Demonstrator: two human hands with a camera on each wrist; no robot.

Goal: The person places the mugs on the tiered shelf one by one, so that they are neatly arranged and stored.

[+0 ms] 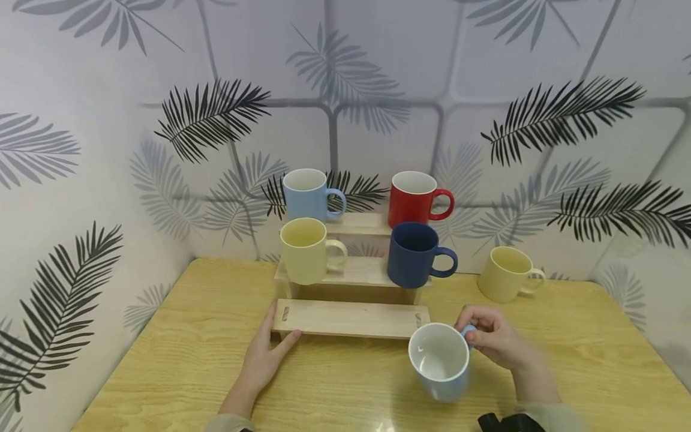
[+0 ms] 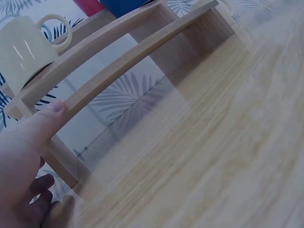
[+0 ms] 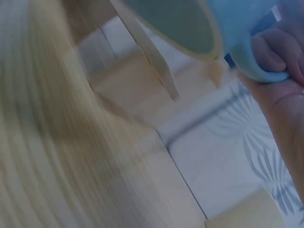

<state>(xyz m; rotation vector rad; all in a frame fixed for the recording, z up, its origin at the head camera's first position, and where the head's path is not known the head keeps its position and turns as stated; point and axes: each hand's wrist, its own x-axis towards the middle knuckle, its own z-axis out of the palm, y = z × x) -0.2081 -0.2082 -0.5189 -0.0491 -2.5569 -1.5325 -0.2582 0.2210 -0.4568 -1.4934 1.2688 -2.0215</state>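
Note:
My right hand [image 1: 499, 339] pinches the handle of a light blue mug [image 1: 445, 385] with a white inside, tilted with its mouth toward the head camera. The mug is close to the right front end of a wooden three-step rack [image 1: 351, 318]; the right wrist view shows its base [image 3: 183, 23] above the table. At the rack's left end, my left hand [image 1: 263, 354] holds the bottom step, thumb over the front edge and fingers round the side. In the left wrist view the thumb [image 2: 42, 121] lies against that step, with other fingers curled below.
On the rack's top step stand another light blue mug [image 1: 306, 198] and a red mug [image 1: 412, 201]. The middle step bears a yellow mug [image 1: 304, 255] and a dark blue mug [image 1: 412, 258]. A second yellow mug [image 1: 502, 279] is on the table [image 1: 178, 360], back right, near the leaf-patterned wall [image 1: 378, 72].

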